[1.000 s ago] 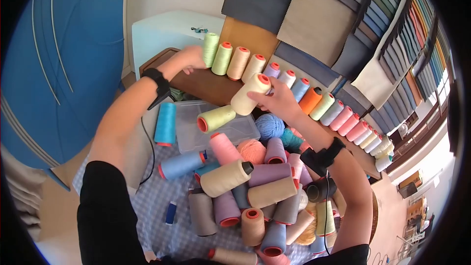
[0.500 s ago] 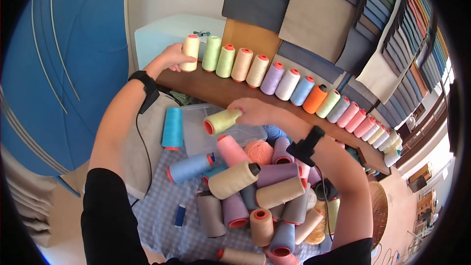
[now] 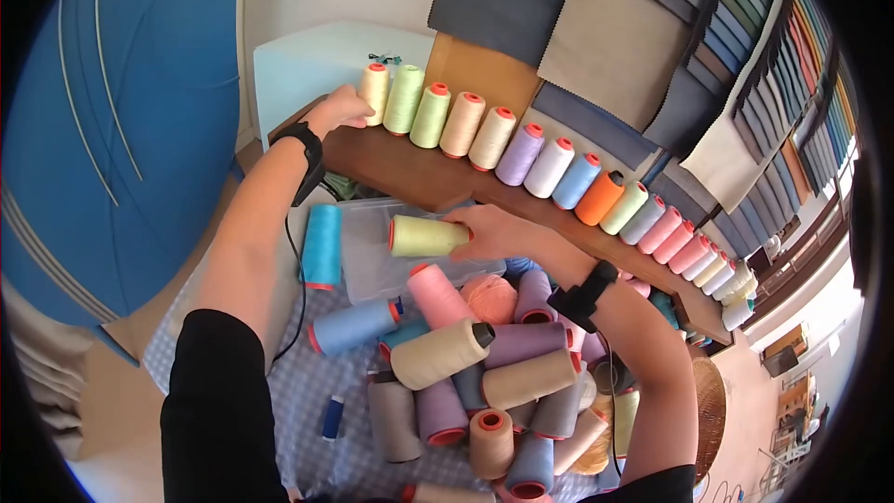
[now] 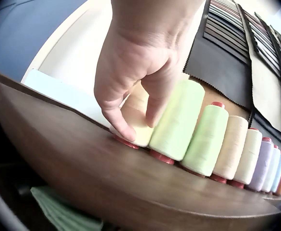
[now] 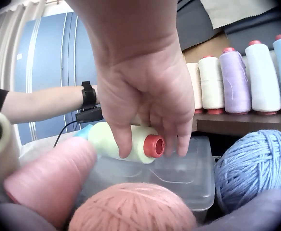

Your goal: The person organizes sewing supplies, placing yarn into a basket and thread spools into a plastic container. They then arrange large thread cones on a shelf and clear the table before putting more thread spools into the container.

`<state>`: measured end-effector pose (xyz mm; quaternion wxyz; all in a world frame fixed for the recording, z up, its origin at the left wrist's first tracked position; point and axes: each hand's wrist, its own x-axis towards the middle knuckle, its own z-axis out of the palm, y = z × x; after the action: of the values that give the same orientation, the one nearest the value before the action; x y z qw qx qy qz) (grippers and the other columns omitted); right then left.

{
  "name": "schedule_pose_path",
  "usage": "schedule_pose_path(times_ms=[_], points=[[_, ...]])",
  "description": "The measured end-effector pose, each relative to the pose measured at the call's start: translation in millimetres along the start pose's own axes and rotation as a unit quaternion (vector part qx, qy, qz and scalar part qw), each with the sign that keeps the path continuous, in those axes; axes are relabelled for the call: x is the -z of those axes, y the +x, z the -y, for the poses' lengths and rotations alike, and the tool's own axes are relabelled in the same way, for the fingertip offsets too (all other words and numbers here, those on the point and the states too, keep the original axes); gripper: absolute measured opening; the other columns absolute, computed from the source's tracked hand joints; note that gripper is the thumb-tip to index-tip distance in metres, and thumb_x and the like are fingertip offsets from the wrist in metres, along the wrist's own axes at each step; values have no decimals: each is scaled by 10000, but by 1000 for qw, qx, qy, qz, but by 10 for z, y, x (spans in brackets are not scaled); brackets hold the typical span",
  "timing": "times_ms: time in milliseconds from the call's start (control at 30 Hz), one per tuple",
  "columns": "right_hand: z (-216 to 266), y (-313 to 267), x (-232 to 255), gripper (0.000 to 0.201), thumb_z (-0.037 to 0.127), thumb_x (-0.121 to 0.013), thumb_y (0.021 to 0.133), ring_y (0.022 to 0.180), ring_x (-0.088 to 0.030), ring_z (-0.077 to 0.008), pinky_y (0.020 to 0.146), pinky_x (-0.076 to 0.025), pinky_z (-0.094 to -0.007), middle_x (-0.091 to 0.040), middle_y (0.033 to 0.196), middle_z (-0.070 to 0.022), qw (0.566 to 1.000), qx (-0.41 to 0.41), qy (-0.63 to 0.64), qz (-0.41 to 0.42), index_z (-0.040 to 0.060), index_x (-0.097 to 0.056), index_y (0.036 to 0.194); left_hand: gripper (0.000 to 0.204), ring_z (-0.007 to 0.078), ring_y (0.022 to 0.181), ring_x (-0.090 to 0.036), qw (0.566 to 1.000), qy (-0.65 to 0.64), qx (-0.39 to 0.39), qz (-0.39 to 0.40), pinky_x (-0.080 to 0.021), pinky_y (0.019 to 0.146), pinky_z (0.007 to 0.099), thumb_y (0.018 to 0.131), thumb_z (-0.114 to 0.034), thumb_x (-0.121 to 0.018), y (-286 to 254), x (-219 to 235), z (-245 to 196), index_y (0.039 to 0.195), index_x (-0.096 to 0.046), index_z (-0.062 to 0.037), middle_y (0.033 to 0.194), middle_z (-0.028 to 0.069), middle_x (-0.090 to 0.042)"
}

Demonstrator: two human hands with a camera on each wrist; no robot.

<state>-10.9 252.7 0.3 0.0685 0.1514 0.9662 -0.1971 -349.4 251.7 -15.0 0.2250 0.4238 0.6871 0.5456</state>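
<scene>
At the left end of the wooden shelf (image 3: 382,163), my left hand (image 3: 345,109) holds a pale yellow thread cone (image 3: 375,91) standing upright. In the left wrist view its thumb and fingers (image 4: 119,126) straddle the cone low down, close over the wood. A light green cone (image 4: 179,118) stands right beside it. My right hand (image 3: 498,231) grips one end of a yellow-green thread cone (image 3: 424,236), which lies on its side over the clear plastic box (image 3: 361,275). The right wrist view shows thumb and fingers on either side of the cone's red end (image 5: 154,146).
A row of upright cones, including a lilac one (image 3: 520,155) and an orange one (image 3: 599,198), runs rightward along the shelf. Loose cones and yarn balls, one peach (image 3: 490,300), pile on the checked cloth (image 3: 307,447). A turquoise cone (image 3: 321,247) stands left of the box.
My left hand has set the pale yellow cone upright at the row's left end. My right hand passed that cone over, then reached down and took hold of the yellow-green cone.
</scene>
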Motion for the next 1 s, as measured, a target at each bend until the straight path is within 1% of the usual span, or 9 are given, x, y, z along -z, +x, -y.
schedule_pose_path(times_ms=[67, 133, 200, 367, 467, 533, 667, 900, 1000], points=[[-19, -25, 60, 502, 182, -720, 709, 884, -607, -259, 788, -494, -333, -607, 1004, -148, 994, 89, 6, -63, 0, -540, 1141, 373, 231, 687, -649, 999, 49, 12, 1, -579, 623, 284, 741, -89, -647, -132, 84, -187, 1001, -538, 156, 873, 197, -622], [35, -23, 196, 481, 187, -704, 743, 822, -615, -220, 730, -507, -310, -602, 978, -134, 987, 22, 147, -63, -11, -531, 1145, 520, 192, 857, -622, 946, 273, 133, 114, -559, 659, 285, 785, -204, -637, -289, 141, -486, 1183, -450, 73, 1065, 150, -565], [158, -14, 339, 461, 193, -688, 777, 760, -623, -180, 673, -520, -287, -597, 951, -120, 954, -42, 289, -64, -22, -523, 1149, 564, 180, 827, -622, 876, 387, 59, 280, -535, 600, 262, 765, -268, -661, -684, 99, -862, 1213, -456, 7, 1068, 135, -583], [479, 99, 428, 492, 203, -626, 854, 782, -620, -157, 673, -538, -269, -565, 983, -119, 923, -64, 347, -156, -47, -433, 1232, 544, 183, 572, -600, 874, 251, -191, 370, -493, 504, 256, 723, -396, -706, -1494, -280, -930, 1091, -554, -24, 795, 84, -637], [540, 5, 400, 509, 215, -640, 839, 808, -621, -178, 692, -529, -282, -570, 968, -131, 916, -42, 356, -177, -48, -441, 1226, 527, 170, 566, -591, 866, 254, -259, 345, -478, 473, 256, 726, -413, -702, -1369, -262, -827, 1060, -553, -33, 751, 43, -618], [510, -127, 360, 521, 229, -655, 823, 802, -621, -193, 691, -522, -288, -577, 947, -142, 913, -10, 355, -199, -51, -452, 1212, 469, 174, 545, -585, 931, 228, -77, 274, -462, 436, 257, 728, -396, -703, -1408, 27, -956, 1008, -580, -41, 728, 37, -604], [450, -509, 381, 504, 232, -638, 830, 849, -608, -199, 752, -500, -309, -584, 1054, -146, 984, 45, 103, -138, 17, -460, 1250, 416, 158, 540, -594, 972, 223, 12, 68, -496, 430, 271, 756, -321, -710, -775, 594, -569, 982, -543, -13, 769, 90, -615], [413, -728, 333, 435, 229, -618, 840, 848, -608, -195, 769, -498, -309, -622, 1045, -132, 991, -11, 84, -107, 39, -508, 1215, 424, 264, 822, -643, 994, 95, 26, -54, -560, 532, 343, 706, -175, -735, 116, 554, 70, 1036, -555, 21, 996, 168, -608], [367, -742, 266, 411, 233, -637, 816, 860, -628, -257, 757, -488, -336, -629, 1017, -140, 989, -6, 93, -117, 36, -545, 1165, 469, 258, 833, -643, 996, 83, 6, 23, -567, 594, 332, 718, -169, -709, 333, 484, 155, 1110, -542, 28, 1012, 171, -610]])
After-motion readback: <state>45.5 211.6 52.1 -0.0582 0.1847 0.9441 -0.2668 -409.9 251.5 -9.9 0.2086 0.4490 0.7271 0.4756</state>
